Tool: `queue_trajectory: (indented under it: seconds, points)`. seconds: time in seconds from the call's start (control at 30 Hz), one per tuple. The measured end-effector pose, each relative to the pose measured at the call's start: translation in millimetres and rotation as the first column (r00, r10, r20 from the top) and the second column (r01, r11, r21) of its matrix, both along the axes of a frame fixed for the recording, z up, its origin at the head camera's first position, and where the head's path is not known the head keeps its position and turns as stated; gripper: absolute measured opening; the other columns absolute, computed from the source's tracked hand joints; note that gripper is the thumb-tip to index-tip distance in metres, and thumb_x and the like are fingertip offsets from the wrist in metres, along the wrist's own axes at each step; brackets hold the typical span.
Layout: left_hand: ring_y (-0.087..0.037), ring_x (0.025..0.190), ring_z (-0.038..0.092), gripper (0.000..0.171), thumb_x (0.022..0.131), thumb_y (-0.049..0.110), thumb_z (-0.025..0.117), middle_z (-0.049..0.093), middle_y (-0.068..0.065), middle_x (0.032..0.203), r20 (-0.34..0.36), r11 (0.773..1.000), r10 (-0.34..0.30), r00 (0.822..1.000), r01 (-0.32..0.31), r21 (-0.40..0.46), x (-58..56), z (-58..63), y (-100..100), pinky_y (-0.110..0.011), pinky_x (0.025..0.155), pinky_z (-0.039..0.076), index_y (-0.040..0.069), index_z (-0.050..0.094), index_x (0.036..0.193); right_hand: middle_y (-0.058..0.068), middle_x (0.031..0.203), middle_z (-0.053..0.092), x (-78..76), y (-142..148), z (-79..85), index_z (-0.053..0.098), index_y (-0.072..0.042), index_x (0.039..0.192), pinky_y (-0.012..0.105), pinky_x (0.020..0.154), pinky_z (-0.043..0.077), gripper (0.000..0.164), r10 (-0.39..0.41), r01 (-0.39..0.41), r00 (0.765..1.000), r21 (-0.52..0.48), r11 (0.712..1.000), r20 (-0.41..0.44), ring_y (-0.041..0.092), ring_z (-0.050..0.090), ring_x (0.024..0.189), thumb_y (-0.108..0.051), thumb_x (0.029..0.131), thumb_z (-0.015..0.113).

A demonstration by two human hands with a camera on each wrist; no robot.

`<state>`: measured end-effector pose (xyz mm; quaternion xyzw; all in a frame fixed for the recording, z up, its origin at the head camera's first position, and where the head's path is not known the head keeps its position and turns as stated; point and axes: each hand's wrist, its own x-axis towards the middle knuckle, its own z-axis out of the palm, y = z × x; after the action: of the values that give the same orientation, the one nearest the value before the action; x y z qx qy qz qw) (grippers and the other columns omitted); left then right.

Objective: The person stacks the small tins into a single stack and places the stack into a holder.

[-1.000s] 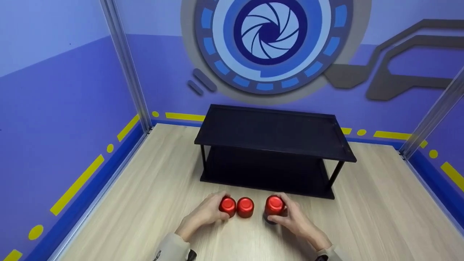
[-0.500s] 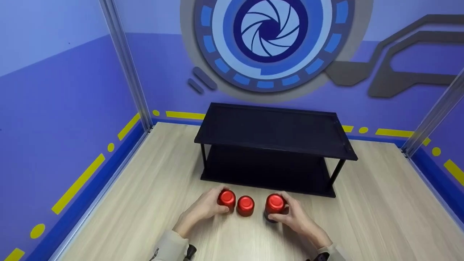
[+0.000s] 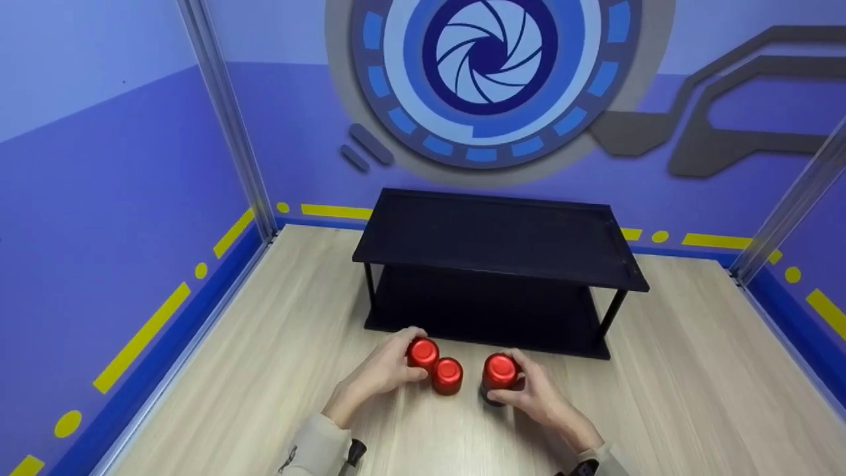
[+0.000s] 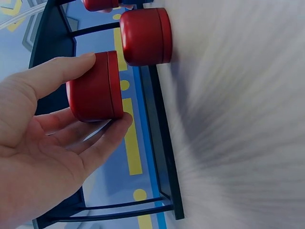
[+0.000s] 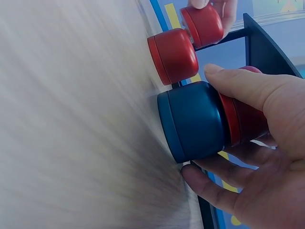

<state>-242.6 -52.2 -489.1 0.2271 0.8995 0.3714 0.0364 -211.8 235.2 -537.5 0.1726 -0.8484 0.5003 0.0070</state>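
Observation:
My left hand [image 3: 377, 369] pinches a small red metallic tin [image 4: 93, 90] between thumb and fingers, holding it raised off the table. Just right of it and slightly nearer me, another red tin [image 3: 447, 377] stands on the table, its rounded end up. My right hand [image 3: 543, 398] grips a third red tin [image 3: 500, 371], which sits on top of a blue tin [image 5: 195, 121]. In the right wrist view the thumb lies by the seam between these two, and the fingers reach down along the blue one. From the head, the blue tin is mostly hidden under the red.
A black two-tier shelf [image 3: 496, 235] stands just behind the tins, with a dark lower board [image 3: 482, 311] close to the hands. The wooden tabletop [image 3: 284, 311] is bounded by a blue wall [image 3: 119, 218] on the left and a patterned wall [image 3: 291, 132] at the back.
My left hand has raised its red tin from beside the middle one, first slightly leftward, then back and to the right. My right hand has stayed on its stack.

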Motion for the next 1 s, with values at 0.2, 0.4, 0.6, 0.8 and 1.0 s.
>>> queue_trajectory:
  seconds: [0.2, 0.4, 0.6, 0.8, 1.0]
  points:
    - [-0.022, 0.107, 0.061, 0.057, 0.075, 0.011, 0.08, 0.063, -0.008, 0.117, -0.045, 1.0, -0.023, 0.999, 0.023, -0.001, -0.5, 4.5, 5.9, -0.038, 0.092, 0.051, 0.005, 0.054, 0.125, 0.012, 0.112, 0.066, -0.1, 0.1, -0.4, 0.056, -0.009, 0.12, 0.022, 0.078, 0.054, 0.057, -0.004, 0.004, 1.0, 0.011, 1.0, -0.012, 0.006, 0.063, 0.095, -0.019, 0.072, 0.084]
    - [-0.023, 0.106, 0.062, 0.056, 0.074, 0.011, 0.079, 0.064, -0.009, 0.116, -0.079, 0.999, -0.05, 0.996, 0.051, 0.013, -2.2, 11.6, 14.3, -0.036, 0.091, 0.051, 0.002, 0.055, 0.125, 0.01, 0.112, 0.067, 1.2, 1.2, 2.4, 0.056, -0.011, 0.121, 0.022, 0.078, 0.053, 0.057, -0.011, 0.011, 1.0, 0.033, 0.999, -0.001, 0.01, 0.064, 0.096, -0.023, 0.073, 0.084]
    - [-0.022, 0.106, 0.062, 0.056, 0.076, 0.014, 0.078, 0.063, -0.008, 0.118, -0.077, 0.998, -0.059, 0.995, 0.06, 0.018, -2.7, 19.1, 25.8, -0.034, 0.09, 0.052, 0.005, 0.055, 0.126, 0.009, 0.113, 0.067, 2.2, 1.0, 6.2, 0.055, -0.01, 0.123, 0.023, 0.079, 0.053, 0.06, -0.013, 0.013, 1.0, 0.039, 0.999, 0.007, 0.014, 0.064, 0.099, -0.024, 0.073, 0.083]
    - [-0.021, 0.108, 0.061, 0.055, 0.077, 0.014, 0.077, 0.062, -0.007, 0.12, -0.071, 0.997, -0.077, 0.995, 0.078, 0.013, -3.0, 23.9, 36.6, -0.033, 0.091, 0.051, 0.006, 0.055, 0.127, 0.006, 0.114, 0.067, 2.0, 0.1, 6.3, 0.055, -0.011, 0.124, 0.024, 0.082, 0.051, 0.06, -0.018, 0.018, 1.0, 0.043, 0.999, -0.001, 0.015, 0.063, 0.1, -0.023, 0.073, 0.083]
    - [-0.02, 0.108, 0.061, 0.055, 0.077, 0.017, 0.078, 0.063, -0.007, 0.12, -0.102, 0.995, -0.1, 0.99, 0.099, -0.009, -3.8, 28.0, 47.9, -0.032, 0.093, 0.05, 0.008, 0.056, 0.126, 0.006, 0.113, 0.067, 0.6, 0.5, 1.8, 0.055, -0.009, 0.123, 0.023, 0.082, 0.051, 0.059, -0.036, 0.035, 0.999, 0.047, 0.998, 0.008, 0.013, 0.063, 0.098, -0.018, 0.072, 0.083]
